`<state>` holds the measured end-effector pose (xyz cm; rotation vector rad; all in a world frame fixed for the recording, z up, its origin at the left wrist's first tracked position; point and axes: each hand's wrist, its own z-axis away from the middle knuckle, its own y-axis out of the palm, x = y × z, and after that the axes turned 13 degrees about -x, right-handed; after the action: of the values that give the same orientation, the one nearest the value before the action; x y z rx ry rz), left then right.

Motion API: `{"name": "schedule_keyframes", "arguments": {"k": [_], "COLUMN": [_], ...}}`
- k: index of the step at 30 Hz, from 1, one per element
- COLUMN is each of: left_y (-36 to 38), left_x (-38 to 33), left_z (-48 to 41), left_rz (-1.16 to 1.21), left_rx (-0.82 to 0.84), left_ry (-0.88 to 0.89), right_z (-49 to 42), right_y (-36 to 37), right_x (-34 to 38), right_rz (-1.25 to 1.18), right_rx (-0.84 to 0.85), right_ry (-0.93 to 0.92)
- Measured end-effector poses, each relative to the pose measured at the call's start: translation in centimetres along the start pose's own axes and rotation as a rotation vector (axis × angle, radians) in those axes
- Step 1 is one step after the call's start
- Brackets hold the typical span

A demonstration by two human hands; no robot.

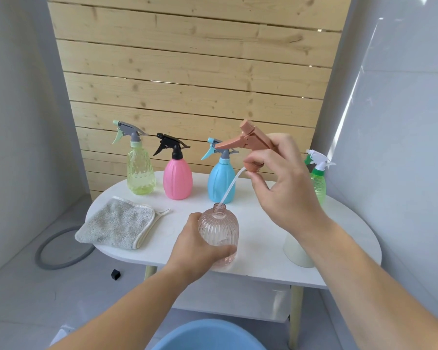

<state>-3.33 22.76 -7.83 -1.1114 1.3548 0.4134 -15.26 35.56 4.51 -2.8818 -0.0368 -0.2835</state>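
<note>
Centre frame: left hand (197, 248) grips ribbed bottle (219, 227), probably light and slick; right hand (286, 188) pinches spray head (248, 141) by its collar; tube (232, 185) looks floppy

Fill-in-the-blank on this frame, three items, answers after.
1. The left hand grips the ribbed bottle; the right hand holds the spray head ___ it.
2. The pink bottle at the back has a ___ trigger.
3. The grey cloth lies to the ___ of the ribbed bottle.
Missing: above; black; left.
</note>
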Motion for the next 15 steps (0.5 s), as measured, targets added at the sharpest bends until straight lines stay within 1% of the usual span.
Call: {"name": "schedule_keyframes", "arguments": {"k": [5, 7, 9, 11, 13, 15], "left_y": [0.1, 0.1, 0.2, 0.3, 0.4, 0.5], "left_x": [-0.1, -0.2, -0.3, -0.2, 0.0, 0.1], "left_z": [-0.3, -0.4, -0.3, -0.4, -0.4, -0.6], "left_rz": [0.01, 0.019, 0.028, 0.036, 0.041, 0.046], "left_rx": [-0.012, -0.011, -0.001, 0.005, 0.009, 0.015], "left_ry": [0.01, 0.018, 0.022, 0.025, 0.026, 0.025], "right_z": [0.2, 0.6, 1.1, 1.5, 2.0, 2.5], "right_y": [0.6, 1.1, 1.7, 2.2, 2.7, 3.1], "right_x": [1.8, 2.3, 2.3, 1.7, 0.8, -0.1], "right_rz": [-0.039, -0.082, -0.144, -0.206, -0.237, -0.251], "right_rx": [0.068, 0.119, 0.183, 0.228, 0.235, 0.238], "right_ry": [-0.106, -0.113, -0.014, 0.172, 0.356, 0.472]}}
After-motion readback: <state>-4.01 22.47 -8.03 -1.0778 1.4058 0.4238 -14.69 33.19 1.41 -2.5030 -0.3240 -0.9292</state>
